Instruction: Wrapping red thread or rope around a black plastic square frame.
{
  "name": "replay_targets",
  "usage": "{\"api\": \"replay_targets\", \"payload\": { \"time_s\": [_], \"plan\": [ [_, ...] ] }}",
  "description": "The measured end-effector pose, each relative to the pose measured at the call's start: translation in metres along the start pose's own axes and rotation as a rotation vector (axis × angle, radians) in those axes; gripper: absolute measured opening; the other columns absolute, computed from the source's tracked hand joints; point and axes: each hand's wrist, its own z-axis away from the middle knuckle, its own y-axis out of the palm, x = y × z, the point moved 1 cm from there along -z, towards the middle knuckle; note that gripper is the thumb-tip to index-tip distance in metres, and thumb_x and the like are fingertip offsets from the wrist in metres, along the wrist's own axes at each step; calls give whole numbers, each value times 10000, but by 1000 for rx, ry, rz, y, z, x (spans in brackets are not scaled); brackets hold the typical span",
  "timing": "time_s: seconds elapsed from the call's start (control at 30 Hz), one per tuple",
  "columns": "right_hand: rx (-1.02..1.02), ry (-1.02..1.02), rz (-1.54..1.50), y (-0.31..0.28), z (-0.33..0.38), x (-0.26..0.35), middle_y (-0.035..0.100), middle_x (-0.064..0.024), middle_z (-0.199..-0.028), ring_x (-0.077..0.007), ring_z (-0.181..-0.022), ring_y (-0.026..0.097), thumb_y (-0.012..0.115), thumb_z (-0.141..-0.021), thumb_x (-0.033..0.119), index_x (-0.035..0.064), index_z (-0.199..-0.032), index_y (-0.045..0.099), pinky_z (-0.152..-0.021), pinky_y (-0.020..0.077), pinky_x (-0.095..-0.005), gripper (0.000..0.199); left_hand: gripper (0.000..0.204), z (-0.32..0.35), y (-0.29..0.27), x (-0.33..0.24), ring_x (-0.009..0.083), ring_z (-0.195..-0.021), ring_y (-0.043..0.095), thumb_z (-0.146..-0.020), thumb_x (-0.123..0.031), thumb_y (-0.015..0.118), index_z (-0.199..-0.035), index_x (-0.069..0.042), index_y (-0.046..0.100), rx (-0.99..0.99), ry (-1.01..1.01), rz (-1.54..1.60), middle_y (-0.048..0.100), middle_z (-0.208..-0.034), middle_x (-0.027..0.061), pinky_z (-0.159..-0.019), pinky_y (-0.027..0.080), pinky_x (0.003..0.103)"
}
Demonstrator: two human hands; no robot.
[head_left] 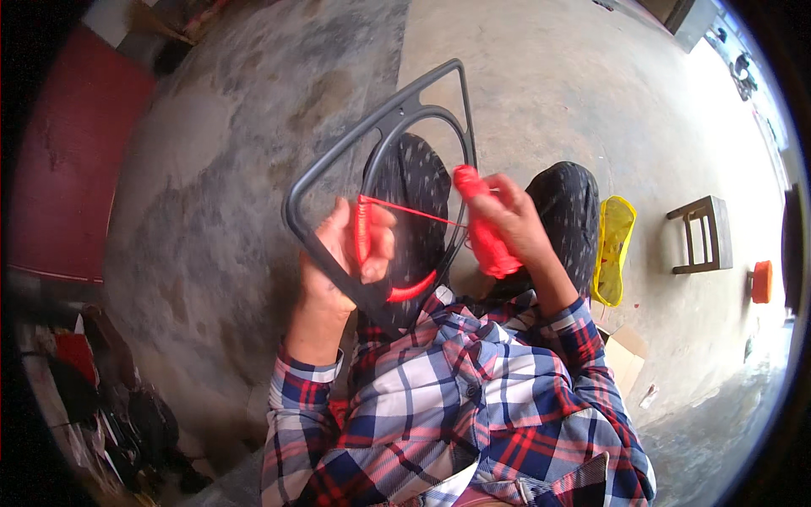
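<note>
My left hand grips a dark grey frame, roughly four-sided with a ring inside it. Its fingers close around the lower left part of the ring, where red cord is wound in tight turns. Another red-wrapped stretch shows lower on the ring. My right hand is closed around a bundle of red cord, just right of the frame. A single red strand runs taut from the wound part across the ring's opening to the bundle.
Over my knees the frame is held up. To the right stand a yellow see-through basket or bag, a small wooden stool and an orange-red object. A cluttered dark heap lies at lower left, below a dark red panel.
</note>
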Motion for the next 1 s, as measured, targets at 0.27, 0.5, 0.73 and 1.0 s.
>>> {"api": "replay_targets", "payload": {
  "time_s": [0.27, 0.5, 0.73, 1.0],
  "plan": [
    [211, -122, 62, 45, -35, 40, 670, -133, -942, -185, -861, 647, 689, -867, 269, 6, -1061, 580, -755, 496, -315, 344, 399, 0, 53, 10, 141, -623, 552, -949, -218, 540, -1284, -5, 504, 9, 162, -253, 588, -1146, 170, -448, 436, 267],
    [654, -148, -678, 64, -41, 82, 625, -112, -1073, -160, -942, 602, 629, -911, 256, 9, -968, 612, -833, 481, -301, 254, 665, -1, 68, 20, 234, -620, 578, -943, -557, 392, -1199, 46, 500, 250, -113, 185, 597, -911, 191, -446, 400, 284],
    [770, -435, -322, 57, -34, 114, 608, -160, -1147, -176, -951, 588, 656, -876, 233, -11, -993, 690, -843, 462, -316, 273, 431, 0, 74, 23, 283, -935, 642, -935, -302, 510, -1261, -21, 485, 94, 341, -578, 596, -1132, 134, -703, 572, 379],
    [472, -95, -301, 38, 6, 62, 595, -58, -1174, -146, -1076, 568, 738, -732, -29, 39, -1268, 495, -933, 449, -303, 593, 342, -7, 42, 9, 169, -662, 589, -787, -62, 673, -1107, 1, 571, -38, 117, 190, 619, -918, 112, -455, 388, 241]
  ]
}}
